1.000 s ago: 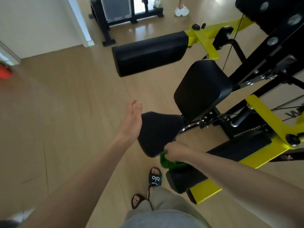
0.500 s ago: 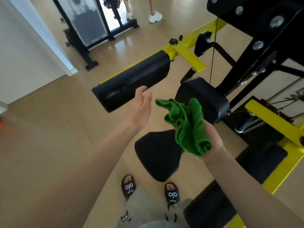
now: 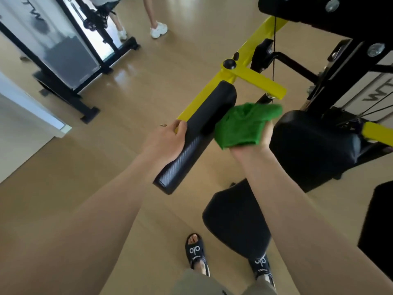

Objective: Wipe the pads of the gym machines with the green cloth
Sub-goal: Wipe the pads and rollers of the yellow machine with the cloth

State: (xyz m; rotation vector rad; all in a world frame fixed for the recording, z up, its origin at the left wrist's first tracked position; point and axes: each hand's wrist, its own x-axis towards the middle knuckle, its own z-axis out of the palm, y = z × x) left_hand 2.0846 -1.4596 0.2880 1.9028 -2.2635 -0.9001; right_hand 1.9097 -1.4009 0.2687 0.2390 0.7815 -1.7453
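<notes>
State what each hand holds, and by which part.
The left hand grips the long black textured arm pad around its middle. The right hand holds the bunched green cloth from underneath.

"alo" on sandals [image 3: 195,250], perhaps "WT" on panel [image 3: 35,17]

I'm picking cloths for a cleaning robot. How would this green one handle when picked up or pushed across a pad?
Probably floppy: the green cloth bunches and droops over the right hand. Likely light, since a loose grip carries it. Its fuzzy surface should drag, not slip, on the long black pad that the left hand holds.
</notes>
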